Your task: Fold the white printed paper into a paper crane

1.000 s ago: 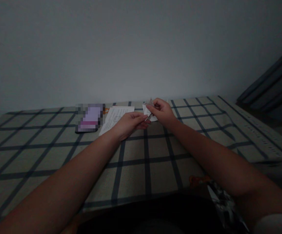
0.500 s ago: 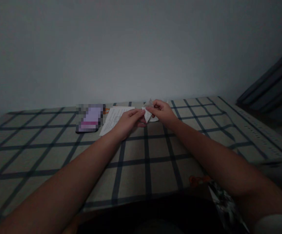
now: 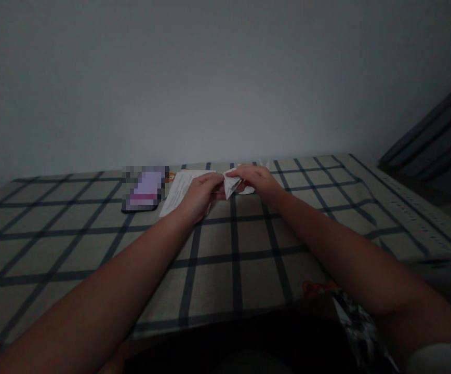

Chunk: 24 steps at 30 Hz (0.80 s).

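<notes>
Between my two hands is a small piece of folded paper (image 3: 230,185), white with printing, one pointed corner aimed down toward me. My left hand (image 3: 203,193) pinches its left side with thumb and fingers. From the right, my right hand (image 3: 257,179) grips it, fingers laid over its upper edge and partly hiding it. Beside and partly behind my left hand lies a printed sheet of paper (image 3: 176,189). Another white item (image 3: 248,190) shows under my right hand, too covered to make out.
A phone (image 3: 145,189) with a lit, blurred screen lies left of the sheet. A checked cloth (image 3: 213,259) covers the table, which meets a plain wall (image 3: 225,83). Dark striped fabric (image 3: 436,124) hangs at the right. Something shiny and crinkled (image 3: 361,327) is near my right forearm.
The folded paper has turned and shifted slightly left, its raised tip no longer showing. My right hand's fingers have come down over it, and my left hand has moved a little left.
</notes>
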{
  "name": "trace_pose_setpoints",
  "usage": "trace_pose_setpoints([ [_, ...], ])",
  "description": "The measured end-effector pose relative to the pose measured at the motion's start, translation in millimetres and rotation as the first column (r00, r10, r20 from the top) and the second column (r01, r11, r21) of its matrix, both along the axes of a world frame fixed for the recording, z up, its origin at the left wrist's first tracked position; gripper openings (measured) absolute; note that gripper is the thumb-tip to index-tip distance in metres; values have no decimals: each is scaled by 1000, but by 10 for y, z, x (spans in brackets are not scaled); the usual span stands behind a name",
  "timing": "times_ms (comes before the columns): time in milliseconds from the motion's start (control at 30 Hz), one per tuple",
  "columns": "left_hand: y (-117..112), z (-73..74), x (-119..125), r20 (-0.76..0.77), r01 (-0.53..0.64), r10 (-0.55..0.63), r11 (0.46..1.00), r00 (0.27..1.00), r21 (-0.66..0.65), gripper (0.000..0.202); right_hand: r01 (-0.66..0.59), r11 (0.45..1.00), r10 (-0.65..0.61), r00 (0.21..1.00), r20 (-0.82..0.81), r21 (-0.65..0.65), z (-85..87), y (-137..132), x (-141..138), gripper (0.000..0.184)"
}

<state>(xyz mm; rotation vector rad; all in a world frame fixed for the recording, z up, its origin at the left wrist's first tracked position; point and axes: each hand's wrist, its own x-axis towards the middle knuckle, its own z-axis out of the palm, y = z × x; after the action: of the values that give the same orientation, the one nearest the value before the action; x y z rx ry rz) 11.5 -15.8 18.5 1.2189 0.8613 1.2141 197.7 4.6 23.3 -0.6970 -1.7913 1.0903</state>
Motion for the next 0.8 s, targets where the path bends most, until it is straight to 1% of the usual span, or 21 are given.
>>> trace_pose_setpoints([
  [67,-5,-6,14,20,39,-39,999,999,-20,29,50,998,-51,999,11,46,-12,12,-11,28],
  [133,-13,-11,20,-15,30,-30,1000,999,-5,32,74,996,-75,997,14,56,-38,30,-30,29],
  [200,-17,-15,17,-80,-15,18,999,997,35,31,80,997,-80,997,-20,22,-69,52,-52,32],
  [300,-5,-18,-6,-167,-75,92,992,982,103,31,73,996,-77,992,-101,-45,-98,78,-75,46],
  [333,1,-18,-16,-194,-94,119,987,974,134,30,65,996,-72,992,-106,-69,-100,84,-79,48],
  [367,7,-17,-24,-220,-112,149,979,964,169,30,54,994,-62,994,-91,-93,-99,88,-80,45],
  [400,12,-16,-30,-239,-129,177,970,955,203,29,48,992,-55,997,-62,-116,-96,90,-81,39],
  [433,13,-16,-33,-246,-144,200,963,948,229,29,50,989,-55,998,-32,-137,-92,91,-80,32],
  [467,11,-15,-33,-243,-150,209,959,947,240,30,60,987,-62,998,-11,-152,-88,90,-79,29],
  [533,-1,-12,-26,-242,-117,171,968,955,223,32,84,982,-86,996,-7,-172,-82,86,-76,34],
  [633,-24,1,-20,-292,-33,86,983,952,182,35,96,978,-106,993,-46,-183,-77,76,-78,40],
  [800,-40,74,-72,-417,-3,93,977,904,213,34,63,988,-70,997,-40,-143,-75,62,-85,35],
])
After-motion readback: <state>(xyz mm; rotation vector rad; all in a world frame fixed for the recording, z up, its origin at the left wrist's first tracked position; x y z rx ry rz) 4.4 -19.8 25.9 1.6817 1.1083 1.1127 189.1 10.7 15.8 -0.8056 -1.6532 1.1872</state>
